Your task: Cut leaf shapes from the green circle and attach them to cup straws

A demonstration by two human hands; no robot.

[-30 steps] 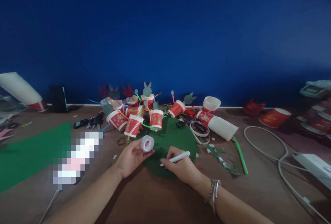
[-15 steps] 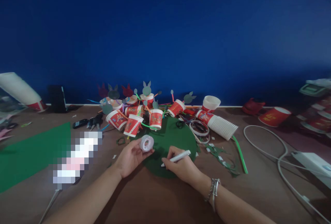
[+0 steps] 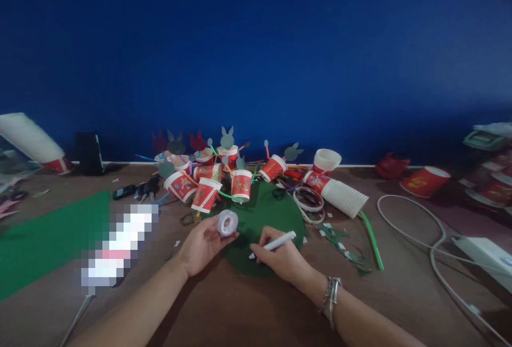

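Note:
My left hand [image 3: 200,248] holds a white roll of tape [image 3: 227,223] between thumb and fingers, at the left edge of a round dark green paper piece [image 3: 266,219] lying on the brown floor. My right hand [image 3: 280,259] grips a white marker [image 3: 274,244] with its tip down on the same green piece. A metal bracelet [image 3: 331,293] is on my right wrist. Just behind the green piece stands a cluster of red paper cups [image 3: 208,184] with straws and paper bunny-ear cutouts.
A stack of white cups [image 3: 340,195] lies on its side to the right, beside tape rings [image 3: 308,198] and green scraps [image 3: 348,251]. A green sheet [image 3: 44,237] is on the left, keys [image 3: 140,191] beyond it. A white cable [image 3: 424,229] loops at the right. Blue wall behind.

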